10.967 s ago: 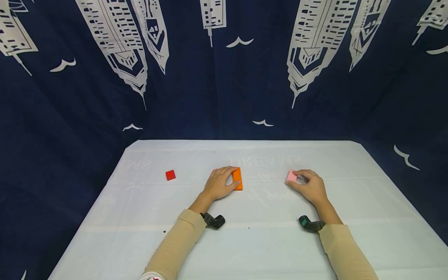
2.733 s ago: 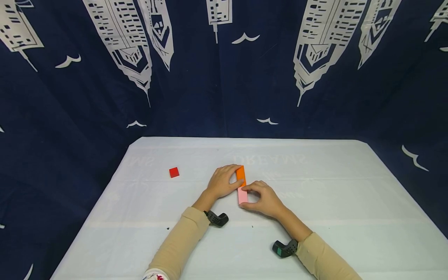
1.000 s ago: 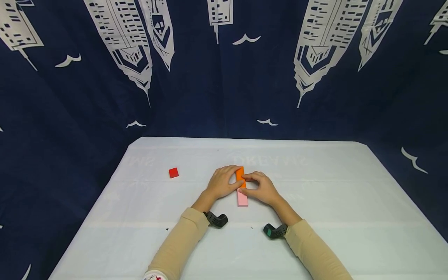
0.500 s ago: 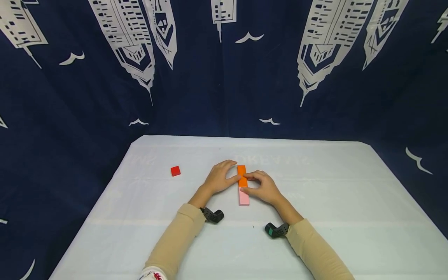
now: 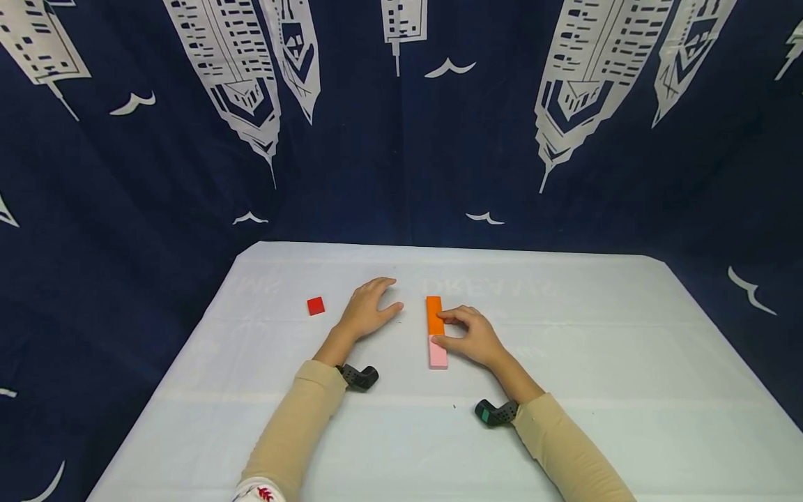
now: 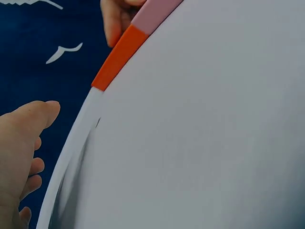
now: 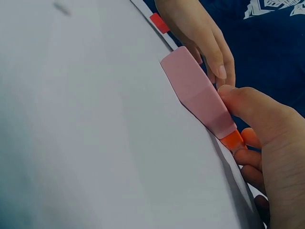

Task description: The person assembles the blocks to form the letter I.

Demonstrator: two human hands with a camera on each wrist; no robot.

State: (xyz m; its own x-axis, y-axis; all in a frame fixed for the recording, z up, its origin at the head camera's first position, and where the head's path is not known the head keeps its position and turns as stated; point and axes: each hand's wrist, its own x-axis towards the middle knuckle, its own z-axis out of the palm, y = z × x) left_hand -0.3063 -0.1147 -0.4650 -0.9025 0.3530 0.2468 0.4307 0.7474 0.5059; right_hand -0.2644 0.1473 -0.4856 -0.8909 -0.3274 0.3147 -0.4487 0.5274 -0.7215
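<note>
Straddling the seam: here's the right hand (image 5: 472, 339), fingers bent, its grip grasping both blocks at once, thumb on the pink block (image 5: 439, 357), fingertips on the orange block (image 5: 434, 309).
Orange and pink: end to end in one straight column on the tabletop (image 5: 533, 446), orange farther from the person, pink nearer, and the thumb covers part of the join.
Left hand (image 5: 365, 312): grip released, thumb and fingers apart, out between the red block (image 5: 316, 306) and the orange one, touching neither.
Red block: over to the left on the tabletop, well apart from the pair.
Left wrist view: pink runs out of the top edge, and the right hand is cropped there too, only part of its fingers showing.
Right wrist view: pink looms in front, most of the orange block hidden; how hard the fingers press, you can't tell.
Tabletop lettering (image 5: 486, 286): pale and washed out, hard to read in full.
Sleeves (image 5: 295, 425): tan, both cut off by the bottom edge.
Navy curtain (image 5: 345, 188): white building prints, sliced off at the top.
</note>
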